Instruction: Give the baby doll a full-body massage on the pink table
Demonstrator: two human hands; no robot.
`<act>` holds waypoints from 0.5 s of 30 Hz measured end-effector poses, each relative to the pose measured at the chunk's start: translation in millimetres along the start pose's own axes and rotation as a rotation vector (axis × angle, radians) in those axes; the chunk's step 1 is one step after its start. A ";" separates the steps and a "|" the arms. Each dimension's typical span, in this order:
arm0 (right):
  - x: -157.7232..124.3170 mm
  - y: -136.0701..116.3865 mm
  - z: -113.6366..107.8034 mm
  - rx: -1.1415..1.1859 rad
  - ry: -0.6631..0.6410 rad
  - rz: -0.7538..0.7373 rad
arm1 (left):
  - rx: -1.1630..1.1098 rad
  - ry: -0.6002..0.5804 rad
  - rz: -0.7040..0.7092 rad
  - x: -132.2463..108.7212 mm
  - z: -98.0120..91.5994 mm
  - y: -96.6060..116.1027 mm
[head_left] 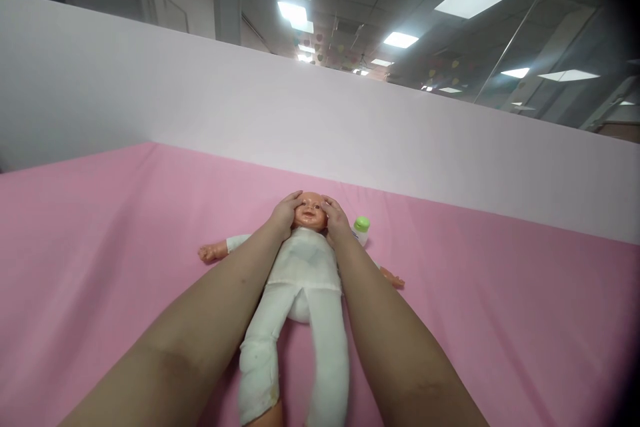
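A baby doll (306, 260) with a white cloth body lies on its back, its head toward the far side and its legs toward me. My left hand (286, 215) cups one side of the doll's head, with the thumb near its eye. On the opposite side, my right hand (337, 217) holds the head the same way. The face shows between my hands, while some of my fingers are hidden around the head. Both doll arms stretch outward, partly covered by my forearms.
A small white bottle with a green cap (361, 229) stands just right of my right hand. Pink sheeting (450, 267) with soft creases covers the surface. Behind it rises a white panel (300, 120), with glass and ceiling lights beyond.
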State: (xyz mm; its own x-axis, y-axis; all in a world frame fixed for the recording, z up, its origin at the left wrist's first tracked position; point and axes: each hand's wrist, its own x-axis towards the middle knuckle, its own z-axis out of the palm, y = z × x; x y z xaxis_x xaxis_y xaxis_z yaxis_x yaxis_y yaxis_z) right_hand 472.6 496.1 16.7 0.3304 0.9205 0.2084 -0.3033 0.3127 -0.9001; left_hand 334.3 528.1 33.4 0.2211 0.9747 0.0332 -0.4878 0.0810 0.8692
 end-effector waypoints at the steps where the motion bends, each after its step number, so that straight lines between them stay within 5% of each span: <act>1: -0.8 -0.4 -1.1 0.023 -0.019 0.022 | -0.028 0.000 -0.020 -1.7 -1.0 1.7; 5: -5.5 -2.3 -0.9 0.081 -0.067 0.061 | -0.104 -0.006 -0.063 -7.3 -2.2 5.7; 15: -16.1 -16.0 7.9 -0.164 -0.044 -0.024 | 0.161 -0.069 0.135 -2.1 -0.7 -3.2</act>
State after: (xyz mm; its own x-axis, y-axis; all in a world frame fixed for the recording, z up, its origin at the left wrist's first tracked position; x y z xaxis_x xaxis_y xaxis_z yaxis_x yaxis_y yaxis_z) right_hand 465.1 478.1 30.7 0.2958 0.9236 0.2440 -0.1442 0.2957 -0.9443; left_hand 334.8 525.9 30.1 0.2225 0.9574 0.1838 -0.3768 -0.0895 0.9220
